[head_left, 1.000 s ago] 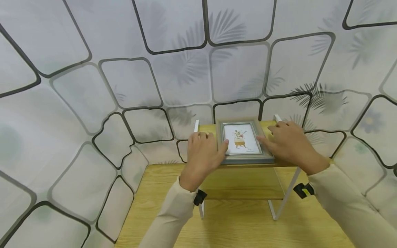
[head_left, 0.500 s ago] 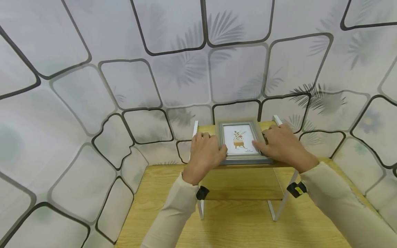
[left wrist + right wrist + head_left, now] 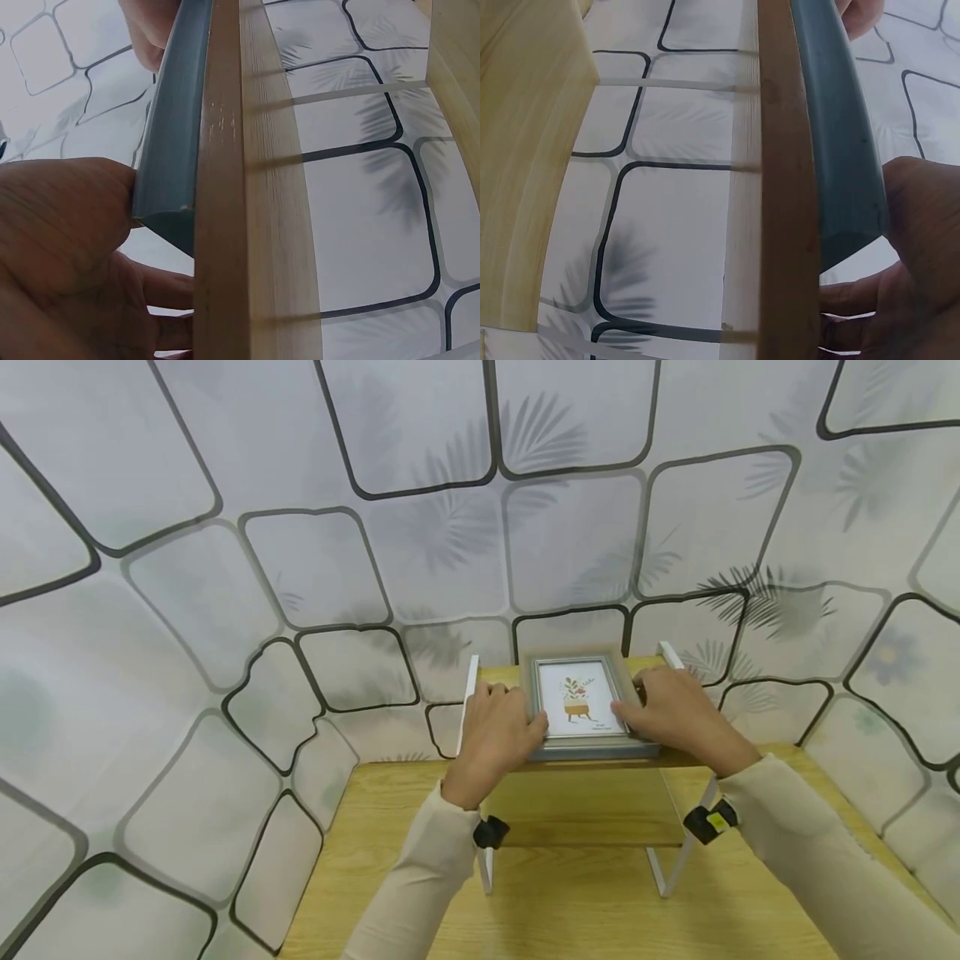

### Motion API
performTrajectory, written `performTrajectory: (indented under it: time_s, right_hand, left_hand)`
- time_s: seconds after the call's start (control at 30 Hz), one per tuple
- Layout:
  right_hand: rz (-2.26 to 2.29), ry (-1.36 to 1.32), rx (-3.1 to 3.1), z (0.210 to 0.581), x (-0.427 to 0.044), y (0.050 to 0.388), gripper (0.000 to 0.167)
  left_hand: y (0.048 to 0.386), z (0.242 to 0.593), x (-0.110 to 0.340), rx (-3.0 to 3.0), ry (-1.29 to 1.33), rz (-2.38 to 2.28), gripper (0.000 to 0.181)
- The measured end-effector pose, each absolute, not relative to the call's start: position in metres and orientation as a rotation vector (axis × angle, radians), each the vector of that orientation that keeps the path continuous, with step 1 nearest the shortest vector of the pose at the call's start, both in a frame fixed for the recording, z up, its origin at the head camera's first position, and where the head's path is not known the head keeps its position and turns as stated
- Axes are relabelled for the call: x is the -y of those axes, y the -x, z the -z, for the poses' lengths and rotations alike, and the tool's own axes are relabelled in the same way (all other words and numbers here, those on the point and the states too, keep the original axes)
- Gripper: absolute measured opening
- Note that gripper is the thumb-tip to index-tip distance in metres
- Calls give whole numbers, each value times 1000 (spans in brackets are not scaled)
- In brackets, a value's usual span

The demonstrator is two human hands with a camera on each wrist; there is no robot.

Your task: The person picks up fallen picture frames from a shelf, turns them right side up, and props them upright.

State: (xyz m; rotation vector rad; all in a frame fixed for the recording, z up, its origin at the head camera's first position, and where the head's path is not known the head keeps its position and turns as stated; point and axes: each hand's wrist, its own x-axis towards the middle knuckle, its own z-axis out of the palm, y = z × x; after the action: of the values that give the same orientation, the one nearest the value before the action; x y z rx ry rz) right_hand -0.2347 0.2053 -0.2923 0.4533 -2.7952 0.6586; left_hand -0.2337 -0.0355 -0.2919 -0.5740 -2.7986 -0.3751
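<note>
Right hand point(image 3: 671, 710) has pulled inward since a second ago, now up against the right side of the picture frame point(image 3: 581, 744); left hand point(image 3: 497, 735) roughly same spot, frame hasn't visibly moved.

Left to right: patterned cloth point(image 3: 315, 568) runs left of and behind both hands. Left sleeve point(image 3: 423, 860), with a black wrist unit point(image 3: 491, 832) just below the left hand. Left hand grips frame's left side, thumb over the front edge; fingertips partly hidden. Frame lies face up between both hands, on the top board of a small stand point(image 3: 498, 675). Its print point(image 3: 577, 708), a potted plant, faces up between the thumbs. Wood table point(image 3: 570, 910) below both hands. Right hand grips frame's right side, thumb on the front edge, fingers curled alongside. Second black unit point(image 3: 710, 822) below that hand, then right sleeve point(image 3: 810, 852).
</note>
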Motion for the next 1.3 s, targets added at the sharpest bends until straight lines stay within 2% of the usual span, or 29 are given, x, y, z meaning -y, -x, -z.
performTrajectory:
  time_s: [0.13,0.3,0.47,0.73,0.83,0.97,1.03,1.13,1.3]
  right_hand:
    - [-741,-406,2797,291,-204,234,37]
    - [-793,-379,2819,285,-205,232,53]
    - [-830,-360,2853,278,-208,229,69]
    - [-882,-379,2773,274,-207,229,68]
    - [-896,-346,2742,274,-206,229,71]
    - [-893,-298,2683,276,-204,230,69]
    - [-890,-281,2649,276,-203,230,67]
    - [-893,-270,2597,277,-202,229,63]
    - [-938,-282,2517,279,-200,229,55]
  left_hand:
    - [233,293,34,2777,513,452,46]
    - [234,294,32,2708,448,645,29]
    - [235,295,31,2629,431,789,28]
    - [237,294,28,2505,415,838,20]
    - [237,294,27,2488,410,867,31]
    - [237,293,28,2474,440,919,34]
    - [236,292,29,2468,471,942,32]
    - [236,292,31,2467,504,965,43]
    - [234,290,34,2459,513,1083,48]
